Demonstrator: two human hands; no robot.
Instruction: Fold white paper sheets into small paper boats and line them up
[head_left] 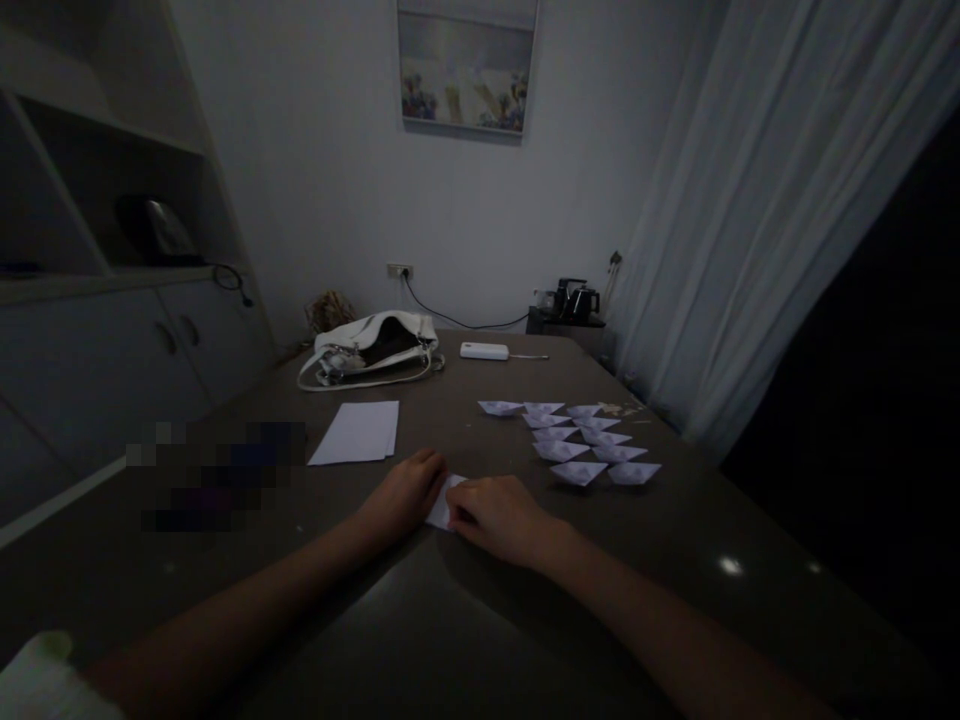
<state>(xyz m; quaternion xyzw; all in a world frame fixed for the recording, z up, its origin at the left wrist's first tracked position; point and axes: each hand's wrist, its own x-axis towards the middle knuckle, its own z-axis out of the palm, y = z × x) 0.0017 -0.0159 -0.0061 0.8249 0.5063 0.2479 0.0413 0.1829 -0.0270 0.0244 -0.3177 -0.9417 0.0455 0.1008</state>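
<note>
A small folded piece of white paper (pixel 441 514) lies between my hands over the middle of the table. My left hand (pixel 409 490) is closed on its left side, fingers curled. From the right, my right hand (pixel 501 515) pinches the same paper with thumb and fingers. Much of the paper is hidden by the hands, so its exact folded shape cannot be made out. Several folded paper boats (pixel 579 472) stand in rough rows to the right, beyond my right hand. Left of them, past my left hand, a stack of white paper sheets (pixel 356 432) lies flat.
A white handbag (pixel 379 345) sits at the table's far left, gaping at the top. Beside it lies a white power strip-like device (pixel 484 351) with a short strap or cord. Small scraps (pixel 621 409) lie behind the boats. A blurred-out patch (pixel 225 475) covers something at left.
</note>
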